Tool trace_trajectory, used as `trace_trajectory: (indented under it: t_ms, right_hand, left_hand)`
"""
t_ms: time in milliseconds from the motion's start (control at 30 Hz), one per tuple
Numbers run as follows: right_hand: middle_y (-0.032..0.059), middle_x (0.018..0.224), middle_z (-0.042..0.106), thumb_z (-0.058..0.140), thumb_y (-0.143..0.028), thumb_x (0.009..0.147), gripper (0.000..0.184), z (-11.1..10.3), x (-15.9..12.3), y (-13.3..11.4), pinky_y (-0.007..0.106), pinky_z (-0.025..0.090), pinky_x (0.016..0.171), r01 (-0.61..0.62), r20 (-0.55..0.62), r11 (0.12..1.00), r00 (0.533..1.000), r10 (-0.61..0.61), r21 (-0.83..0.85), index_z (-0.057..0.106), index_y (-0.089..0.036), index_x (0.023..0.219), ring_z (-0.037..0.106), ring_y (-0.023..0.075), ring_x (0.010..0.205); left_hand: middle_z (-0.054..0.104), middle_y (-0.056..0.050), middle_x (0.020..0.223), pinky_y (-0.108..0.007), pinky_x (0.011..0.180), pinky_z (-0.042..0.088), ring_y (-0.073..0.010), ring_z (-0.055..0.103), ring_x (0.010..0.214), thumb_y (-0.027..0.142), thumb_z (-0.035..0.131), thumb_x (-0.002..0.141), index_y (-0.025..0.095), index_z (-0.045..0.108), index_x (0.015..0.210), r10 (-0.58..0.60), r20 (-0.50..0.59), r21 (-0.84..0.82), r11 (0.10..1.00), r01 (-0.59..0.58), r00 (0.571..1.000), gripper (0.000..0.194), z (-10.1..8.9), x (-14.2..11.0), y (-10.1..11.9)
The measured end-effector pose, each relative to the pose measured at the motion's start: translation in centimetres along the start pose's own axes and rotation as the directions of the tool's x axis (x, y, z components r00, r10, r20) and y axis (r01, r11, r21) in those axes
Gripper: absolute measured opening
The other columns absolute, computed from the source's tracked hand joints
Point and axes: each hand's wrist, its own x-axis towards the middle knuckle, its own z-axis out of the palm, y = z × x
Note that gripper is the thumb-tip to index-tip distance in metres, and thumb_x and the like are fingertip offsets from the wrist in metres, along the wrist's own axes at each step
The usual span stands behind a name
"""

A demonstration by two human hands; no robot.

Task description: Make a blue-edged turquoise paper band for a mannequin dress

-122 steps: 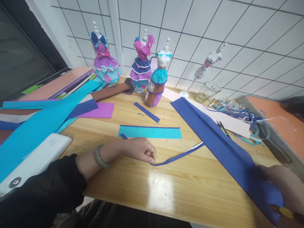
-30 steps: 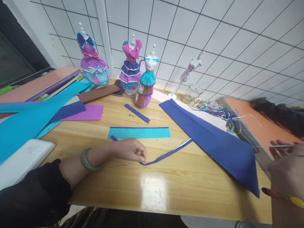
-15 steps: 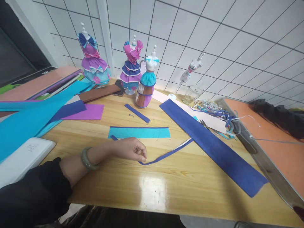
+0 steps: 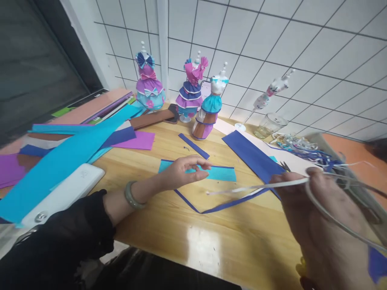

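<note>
- White device (image 4: 77,183): surface marking and round emblem, illegible.
- Black item (image 4: 90,98), rear left: white lettering, illegible.
- Phone screen (image 4: 206,88): content too small to read.

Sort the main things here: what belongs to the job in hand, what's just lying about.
Job in hand, apparently:
white strip, in the right hand
teal strip, partly hidden by the left hand
narrow blue strip, nearby

Just lying about, apparently:
white device
glass
tangled strips
</note>
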Motion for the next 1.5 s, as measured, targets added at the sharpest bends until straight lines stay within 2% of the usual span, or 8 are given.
trace_trajectory:
  t_ms: [100,233,400,700,933,1200,1400,1500]
  right_hand:
    - [0.0002,0.071,0.072,0.071,-0.030,0.072,0.009,1.7,1.0,1.9,0.035,0.056,0.075,-0.117,0.099,0.988,0.989,0.107,0.100,0.067,-0.022,0.075,0.069,0.0161,0.067]
    - [0.0019,0.077,0.074,0.074,-0.028,0.068,0.009,2.2,2.7,3.8,0.031,0.057,0.072,-0.188,0.174,0.972,0.971,0.162,0.143,0.067,-0.023,0.069,0.069,0.0161,0.070]
    - [0.0041,0.069,0.071,0.078,-0.031,0.063,0.017,1.9,3.7,5.5,0.028,0.056,0.071,-0.206,0.165,0.971,0.969,0.185,0.123,0.065,-0.020,0.065,0.069,0.0167,0.073]
    - [0.0014,0.068,0.068,0.080,-0.038,0.059,0.026,0.3,4.2,8.7,0.022,0.053,0.055,-0.266,0.174,0.961,0.953,0.250,0.080,0.066,-0.019,0.070,0.062,0.0122,0.059]
    - [0.0001,0.058,0.063,0.079,-0.032,0.062,0.021,-0.6,4.4,8.6,0.020,0.051,0.051,-0.327,0.142,0.944,0.938,0.318,0.048,0.067,-0.018,0.069,0.058,0.0097,0.052]
    - [-0.0006,0.063,0.063,0.080,-0.028,0.061,0.019,-0.4,4.1,9.0,0.018,0.052,0.049,-0.399,0.125,0.912,0.914,0.387,0.091,0.066,-0.019,0.068,0.059,0.0089,0.055]
    - [-0.0025,0.063,0.060,0.080,-0.029,0.060,0.021,-0.3,3.9,9.0,0.015,0.050,0.049,-0.459,0.168,0.881,0.883,0.439,0.116,0.064,-0.018,0.069,0.056,0.0062,0.054]
    - [-0.0025,0.060,0.060,0.081,-0.028,0.058,0.022,0.0,4.0,8.9,0.017,0.049,0.047,-0.471,0.169,0.872,0.878,0.448,0.133,0.063,-0.019,0.067,0.055,0.0071,0.053]
  left_hand:
    - [0.063,-0.014,0.115,-0.033,0.093,0.042,-0.0187,0.057,0.107,0.050,0.053,0.084,0.014,0.060,0.114,-0.097,0.209,-0.153,0.980,0.131,0.973,0.047,0.1,-0.1,0.3]
    - [0.066,-0.019,0.102,-0.033,0.075,0.048,-0.0179,0.065,0.080,0.062,0.041,0.084,0.008,0.054,0.118,-0.204,0.399,-0.288,0.897,0.334,0.894,0.065,0.6,-0.1,-0.5]
    - [0.067,-0.012,0.093,-0.023,0.056,0.046,-0.0101,0.061,0.062,0.052,0.054,0.082,0.010,0.060,0.101,-0.277,0.268,-0.166,0.930,0.328,0.923,0.046,0.7,-0.1,-1.3]
    - [0.062,-0.002,0.075,-0.019,0.048,0.036,-0.0046,0.045,0.049,0.036,0.048,0.088,0.012,0.048,0.127,-0.295,0.093,0.086,0.954,0.287,0.951,0.045,0.2,0.0,-1.6]
    - [0.033,0.007,0.057,-0.018,0.047,0.023,-0.0050,0.030,0.051,0.043,0.048,0.087,0.010,0.058,0.111,-0.318,0.196,0.155,0.944,0.291,0.928,0.042,-0.9,0.3,-0.8]
    - [0.031,0.007,0.054,-0.018,0.045,0.019,-0.0046,0.027,0.049,0.051,0.050,0.084,0.012,0.063,0.101,-0.373,0.231,0.115,0.928,0.356,0.899,0.044,-1.3,0.2,-0.6]
    - [0.061,-0.002,0.071,-0.019,0.053,0.041,-0.0070,0.053,0.057,0.040,0.057,0.080,0.011,0.062,0.082,-0.382,0.217,0.013,0.921,0.389,0.898,0.030,-1.1,0.4,-0.6]
    - [0.061,-0.002,0.068,-0.019,0.053,0.040,-0.0069,0.051,0.055,0.038,0.057,0.081,0.011,0.063,0.078,-0.381,0.180,0.042,0.924,0.380,0.907,0.027,-1.2,0.5,-0.8]
